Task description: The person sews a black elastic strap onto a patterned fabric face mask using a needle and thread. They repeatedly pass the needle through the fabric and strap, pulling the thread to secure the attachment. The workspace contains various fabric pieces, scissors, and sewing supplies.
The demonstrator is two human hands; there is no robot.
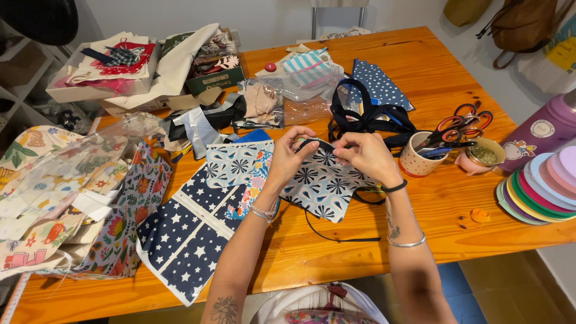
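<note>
Covering orange wooden table (432, 210), patterned fabric pieces (180, 234), white wall (270, 15)

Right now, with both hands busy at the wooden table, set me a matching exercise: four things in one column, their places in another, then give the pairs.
Things:
1. white and blue patterned fabric piece
2. red-handled scissors
3. navy fabric with white stars
4. stack of pastel round discs

Places:
A. standing in the dotted cup
B. at the table's right edge
C. held up between the left hand and right hand
D. flat on the table, left of the forearms

Pairs: 1-C, 2-A, 3-D, 4-B
</note>
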